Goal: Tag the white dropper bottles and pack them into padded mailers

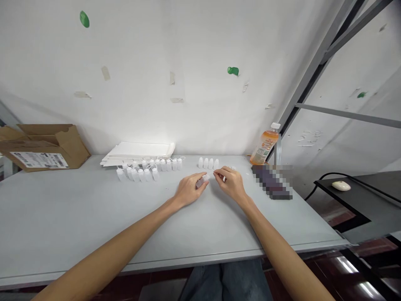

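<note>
My left hand [188, 190] is closed around a small translucent white bottle [203, 180], which lies tilted between thumb and fingers. Just to its right, the fingertips of my right hand [231, 182] are pinched together by the bottle's end; whatever they hold is too small to make out. Behind my hands stands a short row of similar small white bottles [206, 163]. To the left, more small white bottles [147, 174] stand in rows, several with thin white loops at their tops.
Stacked white sheets [140, 149] lie against the wall behind the left bottles. An open cardboard box [46, 146] sits at the far left. On the right are an orange drink bottle [265, 146] and a blurred-out dark object [272, 182]. A white mouse [341, 185] rests on a black surface beyond the table.
</note>
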Tool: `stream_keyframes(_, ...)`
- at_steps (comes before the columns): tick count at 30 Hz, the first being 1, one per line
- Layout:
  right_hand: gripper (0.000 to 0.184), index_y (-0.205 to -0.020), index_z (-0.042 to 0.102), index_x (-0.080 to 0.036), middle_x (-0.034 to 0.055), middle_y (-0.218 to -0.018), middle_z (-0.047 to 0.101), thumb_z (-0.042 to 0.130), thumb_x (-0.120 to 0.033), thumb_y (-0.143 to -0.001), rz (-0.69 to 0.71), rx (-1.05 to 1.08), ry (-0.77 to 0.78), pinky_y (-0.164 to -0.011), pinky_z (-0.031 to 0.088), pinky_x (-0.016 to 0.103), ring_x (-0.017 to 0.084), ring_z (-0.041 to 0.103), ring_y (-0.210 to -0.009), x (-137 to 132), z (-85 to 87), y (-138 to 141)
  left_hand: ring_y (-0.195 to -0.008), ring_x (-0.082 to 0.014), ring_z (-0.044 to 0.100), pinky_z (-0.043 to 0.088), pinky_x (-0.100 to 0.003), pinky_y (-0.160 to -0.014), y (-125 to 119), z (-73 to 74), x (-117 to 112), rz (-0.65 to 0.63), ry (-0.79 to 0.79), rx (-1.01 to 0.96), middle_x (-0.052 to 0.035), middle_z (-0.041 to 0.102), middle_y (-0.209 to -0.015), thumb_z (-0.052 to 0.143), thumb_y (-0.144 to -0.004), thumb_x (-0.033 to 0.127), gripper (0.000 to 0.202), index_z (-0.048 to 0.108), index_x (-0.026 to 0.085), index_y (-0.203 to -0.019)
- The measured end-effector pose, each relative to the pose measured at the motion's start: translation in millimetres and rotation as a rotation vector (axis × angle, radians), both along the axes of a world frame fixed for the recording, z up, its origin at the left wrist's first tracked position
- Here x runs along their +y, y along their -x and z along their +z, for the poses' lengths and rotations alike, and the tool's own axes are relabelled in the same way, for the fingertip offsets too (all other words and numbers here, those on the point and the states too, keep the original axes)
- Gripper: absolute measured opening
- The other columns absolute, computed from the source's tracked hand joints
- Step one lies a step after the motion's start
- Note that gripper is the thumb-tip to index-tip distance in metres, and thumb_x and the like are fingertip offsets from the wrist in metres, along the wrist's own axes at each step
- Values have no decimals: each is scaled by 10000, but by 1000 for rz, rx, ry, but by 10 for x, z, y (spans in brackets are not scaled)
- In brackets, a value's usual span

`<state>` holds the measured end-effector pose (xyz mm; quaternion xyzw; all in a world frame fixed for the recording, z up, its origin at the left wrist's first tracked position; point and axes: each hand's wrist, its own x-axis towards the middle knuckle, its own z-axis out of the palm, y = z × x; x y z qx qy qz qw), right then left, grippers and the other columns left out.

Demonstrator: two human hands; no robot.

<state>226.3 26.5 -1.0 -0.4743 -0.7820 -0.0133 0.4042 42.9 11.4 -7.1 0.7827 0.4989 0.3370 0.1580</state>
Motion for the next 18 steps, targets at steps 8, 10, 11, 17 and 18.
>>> stream_keyframes(8,230,-817,719,-201,41,-722,664,500,-254,-864,86,59,44,-560,419,237,138,587,-621,-20,60,-4,-707,-147,615,474,-274,-711,12,-23,25,-6,-3,11,-45,694,-1049,422,-921,396,390,601,208,-1212)
stream_keyframes(10,211,-850,720,-205,36,-720,674,514,-250,-847,109,91,94,-567,440,241,144,602,-630,-33,84,5,-764,-163,625,476,-278,-723,17,-40,39,-15,-7,3,-55,688,-1078,402,-930,393,388,605,198,-1196)
stream_keyframes(11,206,-879,720,-204,32,-717,678,524,-249,-837,120,110,130,-572,453,244,146,610,-630,-40,96,10,-790,-171,628,476,-279,-725,19,-48,46,-18,-4,-2,-59,689,-1079,398,-931,393,388,605,193,-1191)
stream_keyframes(17,236,-917,709,-184,46,-795,697,543,-334,-840,230,315,421,-545,497,252,154,650,-621,-49,145,8,-834,-177,626,454,-275,-720,18,-68,41,-79,-5,20,-57,676,-1094,395,-937,382,371,590,194,-1191)
stream_keyframes(18,239,-905,706,-178,52,-811,698,556,-349,-832,261,355,462,-529,499,251,156,652,-622,-44,148,-1,-842,-175,624,449,-273,-723,17,-63,31,-94,-6,31,-53,673,-1093,389,-941,377,363,588,201,-1188)
